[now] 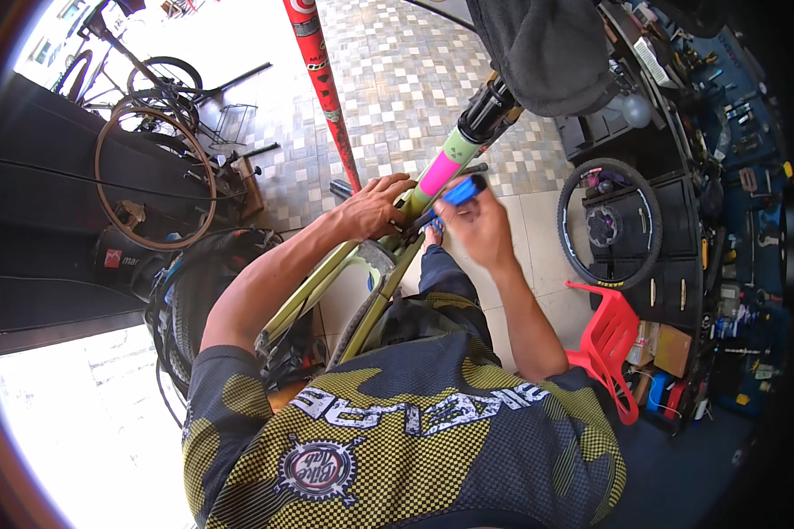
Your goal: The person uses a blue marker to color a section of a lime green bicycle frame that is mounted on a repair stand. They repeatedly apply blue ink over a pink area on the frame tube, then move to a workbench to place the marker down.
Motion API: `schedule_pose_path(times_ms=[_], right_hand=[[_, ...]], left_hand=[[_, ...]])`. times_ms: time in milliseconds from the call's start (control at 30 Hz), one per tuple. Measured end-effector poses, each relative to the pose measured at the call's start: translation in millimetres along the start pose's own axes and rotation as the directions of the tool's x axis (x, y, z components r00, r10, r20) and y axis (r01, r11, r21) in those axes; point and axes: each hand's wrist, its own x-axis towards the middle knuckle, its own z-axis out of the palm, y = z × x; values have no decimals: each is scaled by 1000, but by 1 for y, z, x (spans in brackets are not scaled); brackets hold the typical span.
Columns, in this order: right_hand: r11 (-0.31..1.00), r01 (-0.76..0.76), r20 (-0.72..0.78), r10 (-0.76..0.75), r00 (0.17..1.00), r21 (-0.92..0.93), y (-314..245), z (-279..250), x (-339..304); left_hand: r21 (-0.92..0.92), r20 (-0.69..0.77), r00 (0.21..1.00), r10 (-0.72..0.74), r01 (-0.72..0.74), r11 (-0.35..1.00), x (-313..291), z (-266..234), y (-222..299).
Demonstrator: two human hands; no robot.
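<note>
A green bicycle frame (434,179) with a bright pink band slants up through the middle of the view. My left hand (375,210) is closed over the frame's lower part, its fingers bent around the tubing. Just right of it, my right hand (485,231) is closed on a blue-handled tool (466,190). A thin dark part slopes from the tool toward the frame beside my left fingers; whether its tip touches anything is hidden. Nearer to me, green tubes and a tyre (375,257) run down beneath my left forearm.
A red pole (318,75) rises beyond the frame, and dark cloth (547,57) hangs at its upper end. To the right are a loose wheel (610,280), a red plastic chair (607,339) and a tool wall (750,220). Bicycles (163,88) and a bare rim (101,176) stand left.
</note>
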Motion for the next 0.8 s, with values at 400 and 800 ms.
schedule_pose_path(times_ms=[400,800], right_hand=[[999,-31,8,31,999,-10,6,-18,11],[827,494,323,-405,855,-270,-49,16,-26]], left_hand=[[27,49,999,-4,3,1000,7,-8,-5],[53,-36,999,-26,27,998,3,1,-7]])
